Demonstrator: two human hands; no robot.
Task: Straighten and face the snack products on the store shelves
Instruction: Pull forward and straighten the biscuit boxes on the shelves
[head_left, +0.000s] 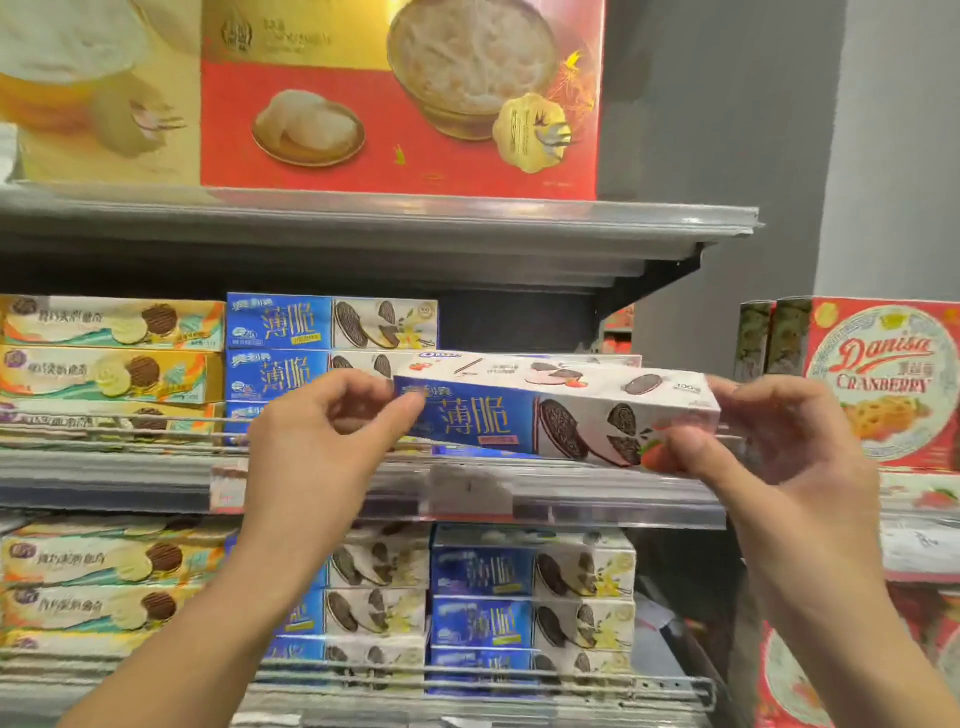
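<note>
Cardboard is what the held cookie box (556, 423) is made of: a long, slim carton, blue at one end and white with pink-filled cookies at the other. It is judged light and stiff along its length, with thin walls that would dent under a hard squeeze and contents that would crack if dropped. The printed surface looks smooth, so some slip is to be expected. The short ends are judged the best places to take hold, and that is where it is held now.

The left hand (317, 441) is curled, with the thumb and fingers pinching the blue end of the box. The right hand (769, 441) is wrapped round the white end, thumb on the front face and fingers behind. The box is carried slightly tilted, just above the front rail of the middle shelf (571, 499), in front of a gap to the right of the blue stack (332, 343). Another pale box (519, 364) lies just behind it.

On the middle shelf, yellow cookie boxes (109, 353) are stacked flat on the left, with the blue stack beside them. The lower shelf (467, 675) carries similar yellow and blue stacks behind a wire rail. A large red gift box (400, 104) stands on the top shelf, and a red cranberry cookie tin (883, 384) stands at the right.
</note>
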